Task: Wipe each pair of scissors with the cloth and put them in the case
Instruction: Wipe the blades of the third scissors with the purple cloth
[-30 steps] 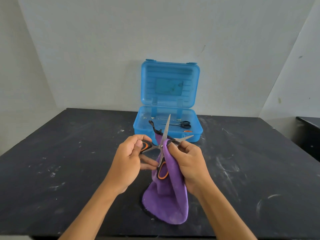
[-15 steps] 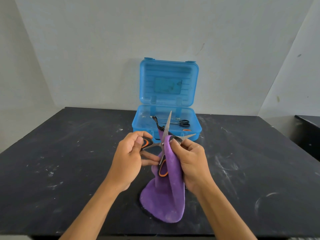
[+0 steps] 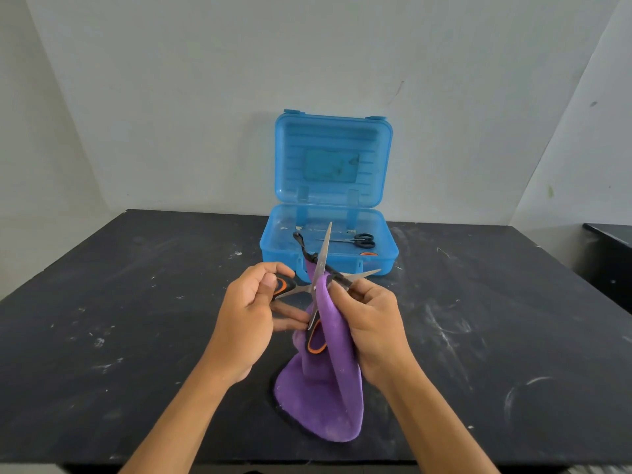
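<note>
My left hand grips one black-and-orange handle of a large pair of scissors, whose blades are spread wide, one pointing up and one to the right. My right hand pinches the purple cloth around the right-pointing blade near the pivot. The cloth hangs down and its lower end rests on the table. Behind them stands the open blue plastic case, lid upright. Inside lie a small black-handled pair of scissors and the orange handle of another pair.
The black, scuffed table reaches the white wall at the back. A thin black strap hangs over the case's front rim. A dark second surface stands at the far right.
The hands, scissors and cloth have hardly moved; the right hand's pinch of cloth has shifted slightly along the blade. The view has tilted a little.
</note>
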Tool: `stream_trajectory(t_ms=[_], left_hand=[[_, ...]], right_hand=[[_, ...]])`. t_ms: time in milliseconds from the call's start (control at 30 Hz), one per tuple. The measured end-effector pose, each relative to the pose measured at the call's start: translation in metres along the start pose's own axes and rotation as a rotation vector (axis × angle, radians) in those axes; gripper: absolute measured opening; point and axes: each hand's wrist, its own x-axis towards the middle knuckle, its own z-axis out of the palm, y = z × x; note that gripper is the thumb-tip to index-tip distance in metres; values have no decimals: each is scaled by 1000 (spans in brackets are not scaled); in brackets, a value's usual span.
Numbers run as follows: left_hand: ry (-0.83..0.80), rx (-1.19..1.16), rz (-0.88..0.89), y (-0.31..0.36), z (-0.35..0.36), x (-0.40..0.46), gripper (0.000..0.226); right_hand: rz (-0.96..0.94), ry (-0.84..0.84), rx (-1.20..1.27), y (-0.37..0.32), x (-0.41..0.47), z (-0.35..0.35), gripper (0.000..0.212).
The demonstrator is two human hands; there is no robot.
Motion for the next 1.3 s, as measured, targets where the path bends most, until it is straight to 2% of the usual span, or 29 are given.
stream_trajectory(t_ms=[100,167,400,567,667,800,933,1033,1233,1300], left_hand=[[-31,1,-9,-1,-2,1,32],[-34,4,-17,-2,-2,1,32],[-4,-13,-4,-1,0,2,38],[-20,-43,-10,4,1,3,36],[-19,-15,4,7,2,3,33],[-15,-13,14,8,4,2,32],[-2,-13,12,8,0,0,32],[13,9,12,9,-4,-1,32],[26,25,18,11,-2,-1,32],[24,33,26,12,-1,-1,31]], right_hand=[[4,94,-1,2,2,2,41],[17,93,41,4,3,4,45],[-8,19,-25,3,1,-1,20],[-12,128,-24,-1,3,1,37],[-36,95,2,-3,0,1,31],[-11,85,12,-5,-1,-1,43],[-18,143,45,-7,2,-2,26],[-20,191,34,-8,4,-9,23],[-33,65,28,-7,4,-12,27],[-38,42,24,-6,4,-11,20]])
